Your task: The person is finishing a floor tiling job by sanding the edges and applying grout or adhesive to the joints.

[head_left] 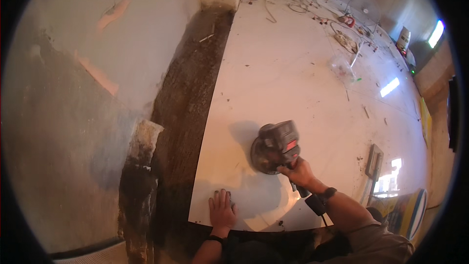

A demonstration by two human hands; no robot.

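My right hand (299,172) grips the handle of a black and red tile vibrator (279,145), a power tool with a round base. Its base rests on a large glossy pale floor tile (239,117), near the tile's middle. On the near left corner of the same tile lies my left hand (222,209), fingers stretched out and pressed flat. Dark marks show on its fingertips. A black box on a cord (315,204) hangs below my right wrist.
Dark, rough mortar bed (183,78) runs between the tile and the left wall (73,117). A notched trowel or float (374,161) lies at right, beside a bucket (410,212). Farther back are cables (298,7), a standing fan (366,7), a clear plastic bag (343,68) and scattered debris.
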